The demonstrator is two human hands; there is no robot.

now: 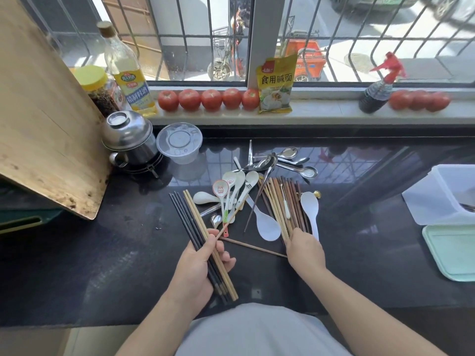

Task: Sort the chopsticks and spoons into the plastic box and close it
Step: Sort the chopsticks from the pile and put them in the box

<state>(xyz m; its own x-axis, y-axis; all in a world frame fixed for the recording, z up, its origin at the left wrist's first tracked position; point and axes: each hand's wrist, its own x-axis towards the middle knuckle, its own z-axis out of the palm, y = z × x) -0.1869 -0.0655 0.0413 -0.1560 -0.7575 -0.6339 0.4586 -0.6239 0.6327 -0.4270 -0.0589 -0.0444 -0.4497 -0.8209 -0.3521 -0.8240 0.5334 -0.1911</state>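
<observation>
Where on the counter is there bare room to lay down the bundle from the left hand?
Bare counter lies left of the left hand, below the cutting board, and between the right hand and the green lid. The middle is crowded: a spoon pile, brown chopsticks, and a stray chopstick between the hands.

On the dark counter [359, 253], the left hand [203, 263] grips a bundle of black and pale chopsticks [195, 227], while the right hand [304, 249] rests on brown chopsticks [285, 201] beside scattered spoons [257, 181], the plastic box [442, 196] standing far right.
</observation>
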